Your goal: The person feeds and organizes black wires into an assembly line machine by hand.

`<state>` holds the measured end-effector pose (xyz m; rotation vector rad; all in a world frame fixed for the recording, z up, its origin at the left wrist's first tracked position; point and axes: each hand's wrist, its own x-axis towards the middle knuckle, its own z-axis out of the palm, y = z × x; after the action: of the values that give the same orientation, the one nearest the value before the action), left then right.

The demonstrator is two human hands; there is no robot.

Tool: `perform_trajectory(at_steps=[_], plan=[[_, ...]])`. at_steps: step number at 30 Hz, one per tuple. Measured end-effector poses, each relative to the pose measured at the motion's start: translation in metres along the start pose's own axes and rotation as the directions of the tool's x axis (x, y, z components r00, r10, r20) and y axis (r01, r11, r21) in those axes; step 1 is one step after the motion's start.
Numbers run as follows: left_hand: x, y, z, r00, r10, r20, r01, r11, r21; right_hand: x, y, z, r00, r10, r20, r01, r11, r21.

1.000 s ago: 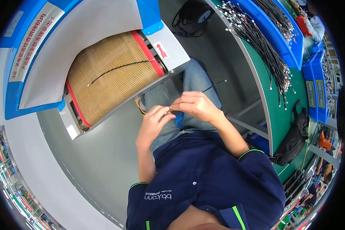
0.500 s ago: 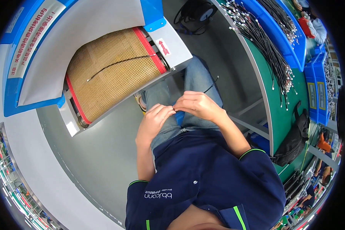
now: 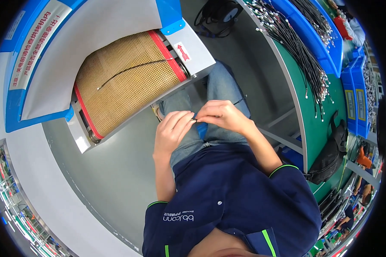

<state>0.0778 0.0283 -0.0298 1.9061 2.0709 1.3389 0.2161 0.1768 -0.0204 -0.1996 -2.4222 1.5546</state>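
Note:
Over my lap, my left hand [image 3: 174, 130] and my right hand [image 3: 224, 115] meet, both with fingertips pinched. Between them is one end of a thin black cable [image 3: 241, 100]; the rest passes behind my right hand, and its other end sticks out beyond that hand. Fingers hide most of the gripped end, so its details cannot be made out. A second black cable [image 3: 131, 71] with small light ends lies across the brown mesh conveyor belt [image 3: 128, 100], ahead and left of my hands.
A grey and blue machine housing [image 3: 116, 25] arches over the red-edged belt. To my right, a green-topped table [image 3: 294, 64] carries a bundle of black cables [image 3: 302, 55], blue bins [image 3: 333, 55] and a black bag [image 3: 330, 152]. A dark coiled thing [image 3: 221, 17] stands beyond my knees.
The cable's free end by my right hand has swung lower and shows less. Both hands have shifted slightly and remain pinched together at the cable's other end.

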Motion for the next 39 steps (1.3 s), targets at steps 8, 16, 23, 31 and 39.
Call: perform_trajectory(at_steps=[8, 16, 23, 31, 39], plan=[[-0.014, 0.006, 0.011, 0.993, -0.107, -0.04, 0.103, 0.989, -0.11, -0.004, 0.0, -0.001, 0.999, -0.04, -0.034, 0.039, 0.999, -0.03], [-0.016, 0.01, 0.014, 0.987, -0.129, -0.094, 0.118, 0.987, -0.108, -0.009, 0.003, -0.006, 0.993, -0.063, -0.096, 0.057, 0.996, -0.067], [-0.018, 0.004, 0.005, 0.985, -0.161, -0.067, 0.16, 0.987, -0.016, -0.015, 0.004, -0.033, 0.999, 0.038, -0.018, -0.041, 0.98, -0.195], [-0.035, -0.007, -0.013, 0.925, -0.349, -0.15, 0.355, 0.935, 0.011, -0.038, 0.001, -0.082, 0.984, 0.153, -0.089, -0.17, 0.959, -0.228], [-0.035, 0.001, -0.016, 0.92, -0.365, -0.139, 0.374, 0.927, 0.037, -0.039, -0.004, -0.083, 0.995, 0.013, -0.1, -0.046, 0.941, -0.336]])
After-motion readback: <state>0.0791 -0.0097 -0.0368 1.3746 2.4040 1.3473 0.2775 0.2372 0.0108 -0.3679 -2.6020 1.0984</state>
